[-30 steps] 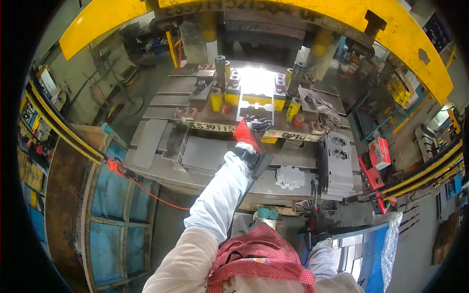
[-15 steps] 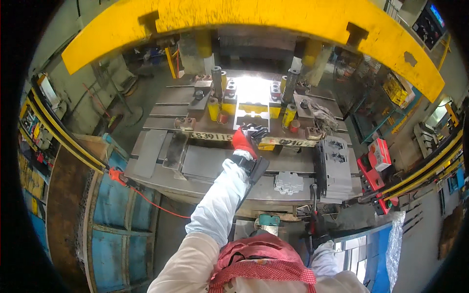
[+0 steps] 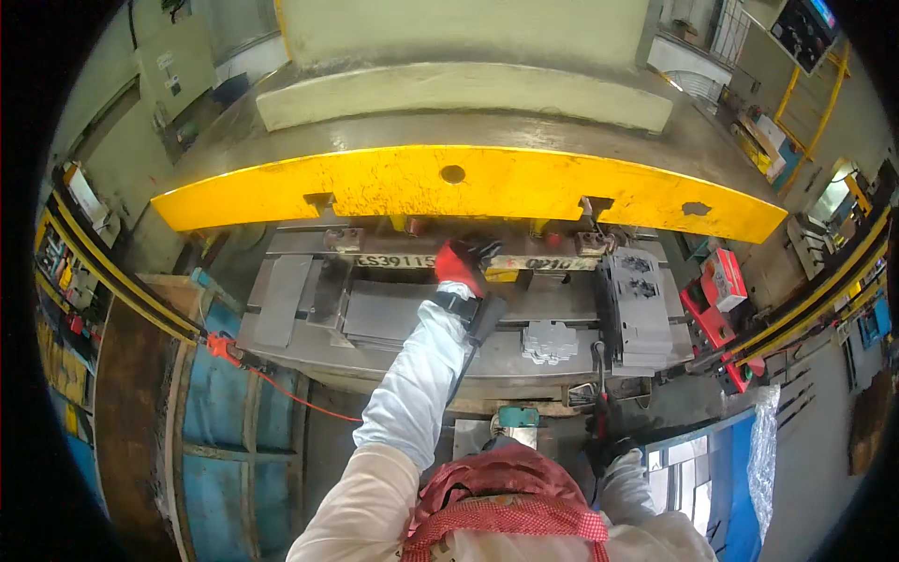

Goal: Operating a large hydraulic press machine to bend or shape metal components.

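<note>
My left hand (image 3: 461,266), in a red and black glove, is at the front edge of the die base (image 3: 506,263), just under the yellow front of the lowered press ram (image 3: 468,183). Its fingers are smeared, so what they hold, if anything, cannot be made out. A dark strap device (image 3: 482,318) sits on that wrist. Low on the right, my right hand (image 3: 613,456) in a dark glove is closed around a long tool with a red and black handle (image 3: 600,412); its metal end points toward the press bed. The ram hides the die's middle.
Flat grey sheet blanks (image 3: 379,309) lie on the bed's left part. Small cut metal parts (image 3: 550,341) are stacked near the front edge, beside a taller pile of formed plates (image 3: 641,314). Red bins (image 3: 714,332) stand at the right, and slanted yellow-black bars (image 3: 131,267) flank both sides.
The yellow ram has come down over the die, hiding the posts and the bright metal piece. My left hand has shifted slightly left and back from there. My right hand stays low.
</note>
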The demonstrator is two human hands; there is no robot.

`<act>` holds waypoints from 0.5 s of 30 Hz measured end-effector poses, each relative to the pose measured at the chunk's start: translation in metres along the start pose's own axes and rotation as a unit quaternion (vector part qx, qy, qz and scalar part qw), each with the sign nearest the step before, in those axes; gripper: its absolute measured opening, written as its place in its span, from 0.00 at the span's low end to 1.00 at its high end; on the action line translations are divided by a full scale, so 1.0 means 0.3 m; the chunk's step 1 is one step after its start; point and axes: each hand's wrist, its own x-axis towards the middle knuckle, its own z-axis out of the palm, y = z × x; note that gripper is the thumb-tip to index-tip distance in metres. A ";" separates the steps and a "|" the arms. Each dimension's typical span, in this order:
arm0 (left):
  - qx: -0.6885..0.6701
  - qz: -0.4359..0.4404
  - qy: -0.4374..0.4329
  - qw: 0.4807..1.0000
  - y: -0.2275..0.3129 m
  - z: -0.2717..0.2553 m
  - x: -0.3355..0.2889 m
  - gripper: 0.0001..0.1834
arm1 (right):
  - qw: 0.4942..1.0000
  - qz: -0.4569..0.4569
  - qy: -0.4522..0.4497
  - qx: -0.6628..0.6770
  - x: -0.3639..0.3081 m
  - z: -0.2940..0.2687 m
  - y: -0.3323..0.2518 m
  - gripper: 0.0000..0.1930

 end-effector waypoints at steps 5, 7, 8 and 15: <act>-0.201 -0.094 0.049 0.974 0.004 -0.001 0.011 0.21 | 0.999 0.012 -0.041 0.025 -0.012 0.002 -0.031 0.16; -0.256 -0.162 0.089 0.949 0.034 0.008 0.015 0.23 | 0.999 0.013 -0.047 0.022 -0.010 -0.002 -0.035 0.17; -0.230 -0.141 0.084 0.959 0.050 0.015 0.016 0.24 | 0.998 0.018 -0.050 0.028 -0.012 -0.006 -0.033 0.17; -0.473 -0.248 0.169 0.828 0.100 0.034 0.034 0.24 | 0.997 0.033 -0.058 0.034 -0.002 -0.023 -0.032 0.16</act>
